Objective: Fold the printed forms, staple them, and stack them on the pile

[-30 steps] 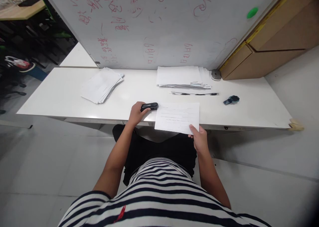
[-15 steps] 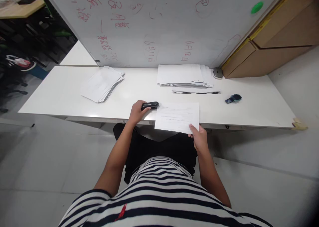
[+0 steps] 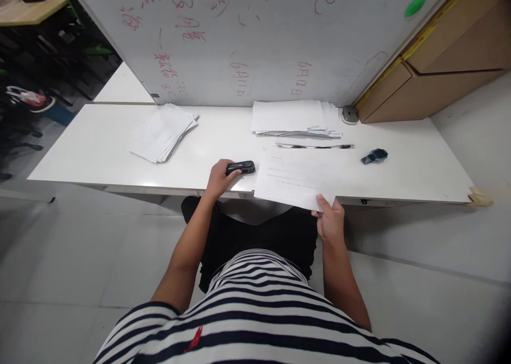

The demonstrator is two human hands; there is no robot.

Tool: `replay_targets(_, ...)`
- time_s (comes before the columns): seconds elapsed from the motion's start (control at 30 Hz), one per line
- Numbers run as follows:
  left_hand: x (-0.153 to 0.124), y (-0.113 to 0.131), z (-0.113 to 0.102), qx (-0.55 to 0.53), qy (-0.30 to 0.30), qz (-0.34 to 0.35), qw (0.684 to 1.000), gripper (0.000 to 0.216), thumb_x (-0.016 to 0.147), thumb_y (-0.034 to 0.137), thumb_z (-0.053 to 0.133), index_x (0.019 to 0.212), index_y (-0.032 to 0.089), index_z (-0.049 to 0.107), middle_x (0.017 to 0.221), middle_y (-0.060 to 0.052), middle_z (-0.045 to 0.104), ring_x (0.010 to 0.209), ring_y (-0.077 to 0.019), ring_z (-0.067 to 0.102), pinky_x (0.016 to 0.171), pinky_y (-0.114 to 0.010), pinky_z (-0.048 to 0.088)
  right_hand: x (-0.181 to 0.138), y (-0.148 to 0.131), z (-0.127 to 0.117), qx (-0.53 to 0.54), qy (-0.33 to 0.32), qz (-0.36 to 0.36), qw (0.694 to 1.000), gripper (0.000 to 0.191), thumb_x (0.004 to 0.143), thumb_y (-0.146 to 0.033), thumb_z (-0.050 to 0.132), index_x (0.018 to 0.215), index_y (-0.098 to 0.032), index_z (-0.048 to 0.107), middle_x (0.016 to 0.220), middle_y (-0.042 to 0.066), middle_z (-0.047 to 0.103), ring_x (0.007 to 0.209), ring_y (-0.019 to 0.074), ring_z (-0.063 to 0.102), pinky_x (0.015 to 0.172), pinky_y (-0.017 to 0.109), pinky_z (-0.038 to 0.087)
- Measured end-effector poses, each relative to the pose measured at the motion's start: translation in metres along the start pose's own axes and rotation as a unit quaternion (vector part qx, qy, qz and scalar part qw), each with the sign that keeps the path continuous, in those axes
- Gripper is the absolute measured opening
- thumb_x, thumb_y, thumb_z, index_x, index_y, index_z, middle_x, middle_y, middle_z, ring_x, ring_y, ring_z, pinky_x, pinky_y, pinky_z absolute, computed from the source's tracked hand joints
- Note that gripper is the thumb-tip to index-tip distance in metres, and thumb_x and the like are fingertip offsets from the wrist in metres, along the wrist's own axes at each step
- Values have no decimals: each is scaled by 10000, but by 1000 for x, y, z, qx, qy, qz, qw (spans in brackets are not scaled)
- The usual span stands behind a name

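Note:
My left hand (image 3: 220, 180) is closed around a black stapler (image 3: 240, 167), which rests near the front edge of the white table. Between thumb and fingers, my right hand (image 3: 330, 217) pinches the lower right corner of a printed paper sheet (image 3: 291, 180). The sheet hangs partly over the table's front edge, its left side just right of the stapler and apart from it. Whether it is one sheet or a few together, I cannot tell.
A fanned paper pile (image 3: 163, 132) lies at the left; a thicker paper stack (image 3: 289, 118) sits by the whiteboard (image 3: 271, 44). A thin clear-and-black strip (image 3: 315, 146), a dark wristwatch-like item (image 3: 374, 156) and a grey rounded device (image 3: 350, 115) are on the table (image 3: 415, 167). Cardboard boxes (image 3: 435, 95) stand right.
My right hand has moved right with the paper, drawing its left edge away from the stapler and tilting it. My left hand and the stapler stay in place.

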State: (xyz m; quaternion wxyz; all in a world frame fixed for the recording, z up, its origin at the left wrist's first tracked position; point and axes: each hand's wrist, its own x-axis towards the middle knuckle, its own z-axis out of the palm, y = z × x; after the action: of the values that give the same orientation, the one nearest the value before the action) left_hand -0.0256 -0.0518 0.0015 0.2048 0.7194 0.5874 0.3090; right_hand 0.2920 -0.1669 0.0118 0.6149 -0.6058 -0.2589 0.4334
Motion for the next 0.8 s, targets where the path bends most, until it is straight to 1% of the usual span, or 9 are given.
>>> replay_targets(0.07, 0, 0, 0, -1, 4, -1, 1000, 288, 832, 423, 607, 1031, 218, 571, 1009, -58, 615, 956, -221, 580, 840, -362, 462, 2, -2, -1, 19, -11, -3, 1000, 367, 682, -428, 754, 937, -181, 662, 867, 25, 661, 528, 70, 477, 374, 189, 341)
replay_targets(0.23, -1, 2, 0, -3, 9, 1, 1000, 279, 843, 422, 593, 1029, 216, 557, 1007, -55, 606, 944, -213, 577, 828, -351, 459, 4, -2, -4, 8, 5, 6, 1000, 337, 675, -406, 771, 893, -169, 670, 792, 10, 642, 494, 53, 442, 373, 183, 332)
replay_targets(0.4, -1, 2, 0, 0, 9, 1, 1000, 271, 844, 413, 594, 1026, 217, 550, 1004, -60, 602, 933, -214, 574, 820, -355, 455, 0, -3, -5, 11, -44, 18, 999, 388, 682, -446, 758, 951, -184, 663, 913, 36, 659, 557, 77, 484, 378, 186, 345)
replay_targets(0.47, -1, 2, 0, 2, 10, -1, 1000, 270, 844, 413, 594, 1023, 217, 547, 1000, -59, 601, 928, -213, 575, 816, -354, 456, 0, -2, -4, -1, -42, 18, 999, 371, 687, -451, 758, 916, -175, 663, 847, 27, 650, 532, 71, 469, 380, 189, 343)
replay_targets(0.53, -1, 2, 1, 2, 11, -1, 1000, 270, 846, 414, 593, 1022, 215, 544, 1002, -59, 600, 931, -212, 575, 816, -353, 456, 1, 2, -2, -12, -33, 16, 999, 337, 697, -443, 757, 862, -166, 658, 730, 1, 615, 486, 59, 437, 384, 194, 337)
replay_targets(0.6, -1, 2, 0, -2, 11, -1, 1000, 273, 847, 418, 593, 1027, 217, 547, 1006, -59, 600, 939, -213, 575, 821, -355, 456, 3, 4, 0, -15, -28, 14, 999, 322, 704, -439, 754, 846, -168, 651, 671, -18, 583, 461, 54, 418, 383, 197, 332)
replay_targets(0.7, -1, 1, 1, -4, 11, 2, 1000, 275, 846, 420, 598, 1027, 217, 557, 1003, -59, 604, 943, -215, 572, 826, -357, 454, 9, 3, 5, -10, -29, 14, 999, 335, 699, -436, 755, 884, -178, 649, 719, -14, 598, 465, 53, 416, 376, 197, 331)
replay_targets(0.8, -1, 0, 2, 2, 12, 6, 1000, 277, 845, 424, 601, 1023, 216, 562, 989, -60, 606, 936, -221, 570, 821, -363, 450, 23, -6, 14, -18, -43, 17, 999, 345, 689, -433, 761, 900, -187, 645, 772, -10, 609, 479, 54, 425, 369, 193, 332)
